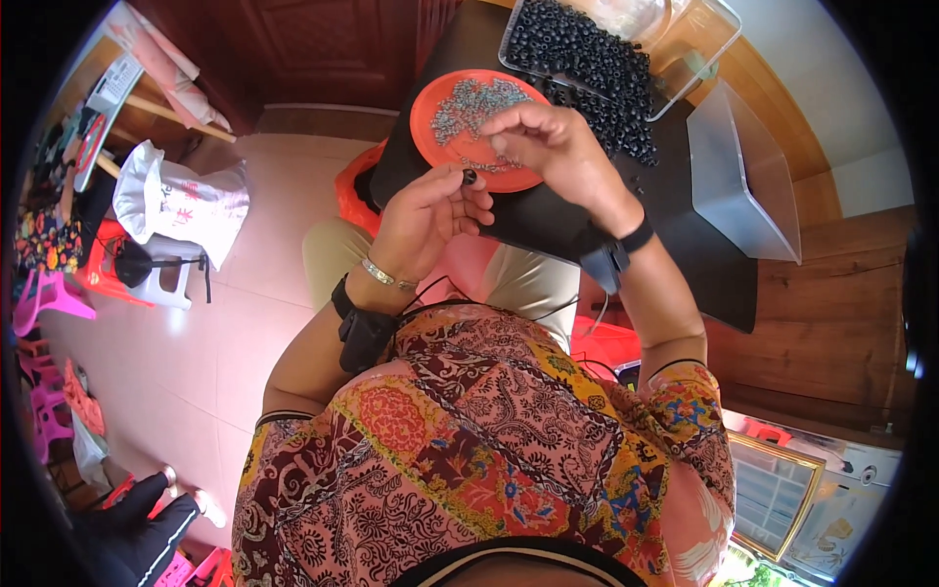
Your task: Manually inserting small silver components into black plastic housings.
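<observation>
Between the thumb and forefinger of my left hand point(427, 217) is a small round black plastic part point(469, 177), held just off the near edge of an orange-red plate point(426, 147). A heap of small silvery metal pieces point(474, 106) lies on that plate. My right hand point(553, 147) hovers over the plate's right side, thumb and forefinger brought close together. Whatever those fingertips hold, if anything, is too small to make out. Many similar black parts point(616, 103) are piled on the dark table point(675, 210) beyond and right of my right hand.
A clear plastic bin point(506, 39) lies tipped at the back, black parts spilling from it. Another translucent bin point(738, 171) stands at the table's right. Off to the left are a white sack point(186, 201) and pink stools point(54, 301). Another person's legs point(147, 523) show at lower left.
</observation>
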Tool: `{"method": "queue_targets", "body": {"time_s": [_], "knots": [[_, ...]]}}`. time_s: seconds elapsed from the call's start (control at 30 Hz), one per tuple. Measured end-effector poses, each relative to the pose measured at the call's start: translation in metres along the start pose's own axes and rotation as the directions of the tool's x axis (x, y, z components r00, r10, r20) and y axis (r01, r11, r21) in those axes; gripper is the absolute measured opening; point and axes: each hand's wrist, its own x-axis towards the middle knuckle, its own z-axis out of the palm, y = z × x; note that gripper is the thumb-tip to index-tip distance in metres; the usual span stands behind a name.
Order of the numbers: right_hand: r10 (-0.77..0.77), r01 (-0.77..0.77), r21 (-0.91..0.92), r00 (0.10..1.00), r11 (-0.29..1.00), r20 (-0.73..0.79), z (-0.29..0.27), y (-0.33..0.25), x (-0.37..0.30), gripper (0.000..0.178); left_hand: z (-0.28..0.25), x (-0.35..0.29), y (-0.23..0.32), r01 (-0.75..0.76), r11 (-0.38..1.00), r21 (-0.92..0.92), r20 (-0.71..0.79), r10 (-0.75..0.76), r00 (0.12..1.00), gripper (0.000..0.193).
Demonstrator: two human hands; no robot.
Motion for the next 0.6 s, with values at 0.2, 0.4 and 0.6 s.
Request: {"method": "queue_targets", "body": {"time_s": [0.2,0.4,0.6], "knots": [[0.008,0.041,0.319,0.989,0.947,-0.15,0.033,0.004,-0.039,0.012,0.015,0.008,-0.008,0.002,0.998,-0.055,-0.006,-0.003,1.0,0.026],[0.008,0.121,0.428,0.958,0.896,-0.288,0.05,0.02,-0.049,0.005,0.002,0.006,-0.018,0.034,0.999,-0.036,0.04,-0.032,0.999,0.028],[-0.42,0.325,-0.305,0.844,0.895,-0.334,0.049,0.013,-0.049,0.014,0.003,0.006,-0.016,0.01,1.0,-0.007,0.097,-0.009,0.995,0.031]]}}
